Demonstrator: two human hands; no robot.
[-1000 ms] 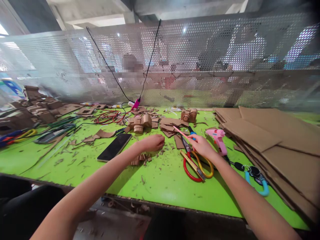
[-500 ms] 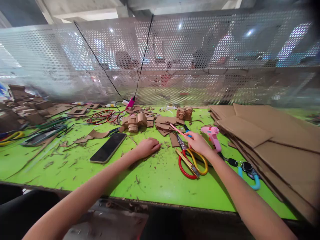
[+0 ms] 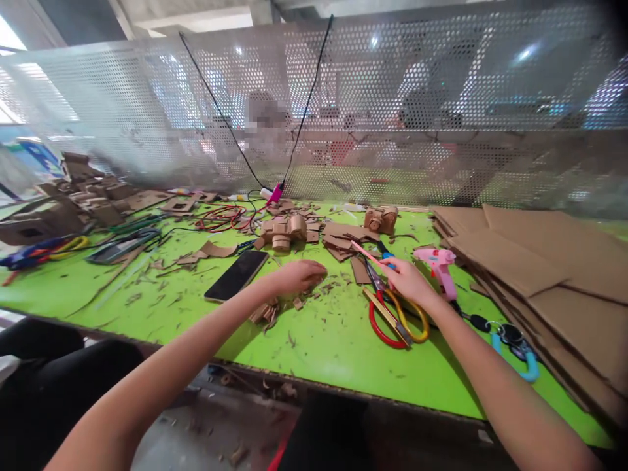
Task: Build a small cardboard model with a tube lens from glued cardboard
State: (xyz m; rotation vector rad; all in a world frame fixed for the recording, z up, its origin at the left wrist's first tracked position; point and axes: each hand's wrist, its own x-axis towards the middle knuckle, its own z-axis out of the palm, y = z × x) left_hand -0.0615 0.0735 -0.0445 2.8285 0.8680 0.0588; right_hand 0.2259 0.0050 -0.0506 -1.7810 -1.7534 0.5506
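My left hand (image 3: 300, 276) is palm down just above the green table, its fingers loosely bent and holding nothing that shows. Small cardboard scraps (image 3: 267, 314) lie under its wrist, and a dark phone (image 3: 236, 275) is beside the forearm. Closed around a slim pink pencil-like stick (image 3: 366, 252) is my right hand (image 3: 409, 280); the tip points away to the left. Below that hand are scissors (image 3: 387, 337) with one red and one yellow handle, and a yellow utility knife (image 3: 385, 314) lies across them. A blue-handled tool (image 3: 386, 254) is just beyond the fingers.
Cardboard sheets (image 3: 520, 252) are stacked on the right, near a pink glue gun (image 3: 439, 265) and keys with a turquoise carabiner (image 3: 524, 366). Two cardboard cameras (image 3: 283, 232) stand toward the back. Cardboard pieces (image 3: 93, 196) are piled far left. A perforated metal screen (image 3: 161, 131) borders the table.
The view has swung left, so things sit further right. My left hand has risen slightly with its fingers less curled, and scraps show beneath its wrist. My right hand keeps the stick.
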